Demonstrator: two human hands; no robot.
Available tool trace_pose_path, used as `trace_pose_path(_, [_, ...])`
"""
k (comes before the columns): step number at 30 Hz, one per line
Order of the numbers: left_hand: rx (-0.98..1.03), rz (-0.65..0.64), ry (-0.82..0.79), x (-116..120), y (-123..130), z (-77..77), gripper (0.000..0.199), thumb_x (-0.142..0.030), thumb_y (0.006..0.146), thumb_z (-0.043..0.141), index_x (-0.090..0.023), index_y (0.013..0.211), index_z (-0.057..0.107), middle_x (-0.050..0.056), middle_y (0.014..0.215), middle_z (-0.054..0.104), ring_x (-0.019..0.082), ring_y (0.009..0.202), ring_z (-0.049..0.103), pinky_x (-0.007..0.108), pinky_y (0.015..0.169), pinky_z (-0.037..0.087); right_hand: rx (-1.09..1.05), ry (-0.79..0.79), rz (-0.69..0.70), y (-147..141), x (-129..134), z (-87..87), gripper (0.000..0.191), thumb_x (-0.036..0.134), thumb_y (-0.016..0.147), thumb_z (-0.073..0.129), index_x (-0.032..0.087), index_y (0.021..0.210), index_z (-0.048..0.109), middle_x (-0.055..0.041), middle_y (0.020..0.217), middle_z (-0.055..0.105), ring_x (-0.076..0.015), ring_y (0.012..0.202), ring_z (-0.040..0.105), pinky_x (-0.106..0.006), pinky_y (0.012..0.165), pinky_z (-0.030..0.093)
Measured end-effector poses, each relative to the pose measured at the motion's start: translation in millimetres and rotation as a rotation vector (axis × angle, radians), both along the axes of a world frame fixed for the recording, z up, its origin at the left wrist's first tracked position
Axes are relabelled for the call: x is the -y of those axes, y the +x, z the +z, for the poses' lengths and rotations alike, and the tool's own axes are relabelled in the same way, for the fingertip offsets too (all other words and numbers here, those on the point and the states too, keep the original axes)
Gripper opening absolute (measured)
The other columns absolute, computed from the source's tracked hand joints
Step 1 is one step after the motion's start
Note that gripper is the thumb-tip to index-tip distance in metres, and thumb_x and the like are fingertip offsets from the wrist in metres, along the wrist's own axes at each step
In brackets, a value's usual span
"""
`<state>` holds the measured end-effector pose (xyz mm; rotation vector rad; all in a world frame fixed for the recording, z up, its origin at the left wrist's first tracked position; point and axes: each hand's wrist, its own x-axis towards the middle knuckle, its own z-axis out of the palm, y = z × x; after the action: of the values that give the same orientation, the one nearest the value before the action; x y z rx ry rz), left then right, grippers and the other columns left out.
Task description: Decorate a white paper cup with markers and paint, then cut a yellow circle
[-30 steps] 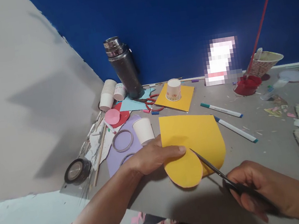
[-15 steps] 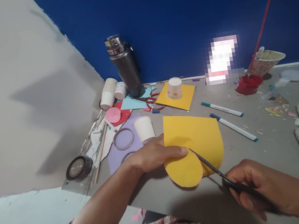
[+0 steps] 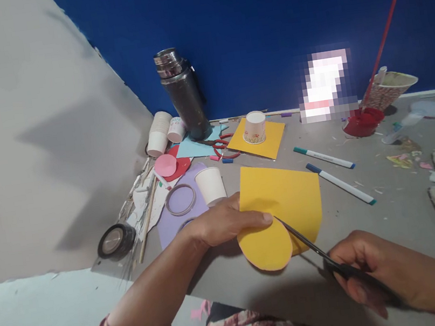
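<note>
A sheet of yellow craft paper (image 3: 283, 191) is pinched in my left hand (image 3: 230, 223), whose thumb lies flat on top while the other fingers are hidden beneath. The lower left of the sheet is cut into a rounded lobe. My right hand (image 3: 364, 272) grips dark-handled scissors (image 3: 309, 244). Their blades reach up and left along the lobe's edge, and the tips lie just right of my left thumb. Close by on the left, a white paper cup (image 3: 210, 186) stands beside a ring (image 3: 181, 199) on purple paper (image 3: 165, 228).
A steel flask (image 3: 186, 102) stands by the blue wall. A decorated cup (image 3: 254, 127) sits upside down on yellow card (image 3: 275, 140). Red-handled scissors (image 3: 225, 145) lie near it. Two markers (image 3: 341, 183) rest at right, below a red pot (image 3: 363, 123). A tape roll (image 3: 117, 240) is at left.
The whole view has shifted very slightly. My hands, the scissors and the yellow paper keep nearly the same pose, with the blades a touch further along the lobe's edge at most.
</note>
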<state>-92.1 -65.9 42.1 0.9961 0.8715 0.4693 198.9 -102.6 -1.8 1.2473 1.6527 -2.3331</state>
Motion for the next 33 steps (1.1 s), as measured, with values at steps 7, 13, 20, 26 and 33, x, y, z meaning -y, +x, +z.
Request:
trace_pose_path(7, [-0.047, -0.041, -0.021, -0.7, -2.1, -0.5, 0.047, -0.047, 0.078, 0.087, -0.018, 0.115, 0.078, 0.010, 0.114, 0.080, 0.025, 0.094, 0.074, 0.033, 0.080, 0.057, -0.023, -0.013, 0.004, 1.2, 1.1, -6.9, 0.036, 0.047, 0.076, 0.079, 0.018, 0.062, 0.061, 0.0056, 0.053, 0.050, -0.0071, 0.046, 0.044, -0.021, 0.049, 0.037])
trace_pose_path(13, [0.010, 0.000, 0.005, -0.1, 0.8, 2.8, 0.044, -0.048, 0.076, 0.088, -0.014, 0.103, 0.082, 0.012, 0.098, 0.083, 0.022, 0.080, 0.075, 0.028, 0.067, 0.059, -0.081, 0.031, -0.042, 2.0, 0.2, -3.6, 0.065, 0.079, 0.066, 0.081, 0.019, 0.063, 0.056, 0.0059, 0.053, 0.046, -0.0077, 0.048, 0.039, -0.022, 0.048, 0.029])
trace_pose_path(20, [0.010, 0.158, 0.127, 2.8, 11.8, 3.6, 0.045, -0.054, 0.075, 0.088, -0.010, 0.081, 0.082, 0.008, 0.068, 0.074, 0.011, 0.052, 0.062, 0.018, 0.047, 0.050, -0.142, 0.158, -0.165, -2.4, 1.2, -1.0, 0.085, 0.104, 0.059, 0.061, 0.020, 0.062, 0.052, 0.0037, 0.050, 0.047, -0.0093, 0.051, 0.034, -0.026, 0.053, 0.023])
trace_pose_path(26, [-0.050, 0.228, 0.176, 3.0, 16.8, 3.5, 0.050, -0.060, 0.073, 0.088, -0.011, 0.076, 0.080, 0.006, 0.064, 0.071, 0.011, 0.051, 0.060, 0.019, 0.047, 0.050, -0.169, 0.160, -0.177, -3.9, 0.5, -7.3, 0.080, 0.100, 0.064, 0.063, 0.021, 0.063, 0.049, 0.0045, 0.049, 0.045, -0.0089, 0.051, 0.032, -0.027, 0.053, 0.022])
trace_pose_path(33, [-0.035, 0.230, 0.159, 2.2, 16.0, 3.6, 0.048, -0.058, 0.072, 0.088, -0.011, 0.073, 0.079, 0.005, 0.063, 0.070, 0.010, 0.049, 0.058, 0.019, 0.046, 0.048, -0.146, 0.170, -0.167, -4.4, 1.4, -3.3, 0.080, 0.101, 0.064, 0.061, 0.022, 0.061, 0.048, 0.0051, 0.049, 0.044, -0.0090, 0.050, 0.031, -0.027, 0.053, 0.022])
